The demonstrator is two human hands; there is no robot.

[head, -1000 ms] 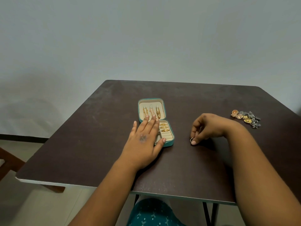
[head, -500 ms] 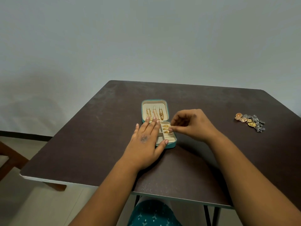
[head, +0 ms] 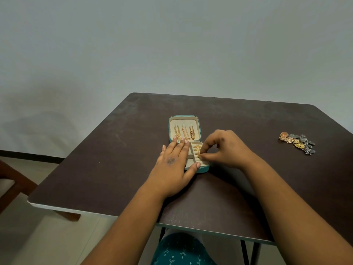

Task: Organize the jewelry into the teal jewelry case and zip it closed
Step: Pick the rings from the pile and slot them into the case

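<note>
Teal jewelry case (head: pixel 198 170) lies open under both hands.
Left hand (head: pixel 172 165) rests flat on it, fingers spread. Right hand (head: pixel 222 148) pinches a small gold ring (head: pixel 198 154) over the ring slots (head: pixel 196 150). It could slip and roll away. More jewelry (head: pixel 297 142) waits far right.

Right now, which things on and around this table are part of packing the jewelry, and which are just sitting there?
Part of the job:
teal jewelry case
gold chains
gold rings
loose jewelry pile
left hand
right hand

Just there:
table
wooden chair
</note>
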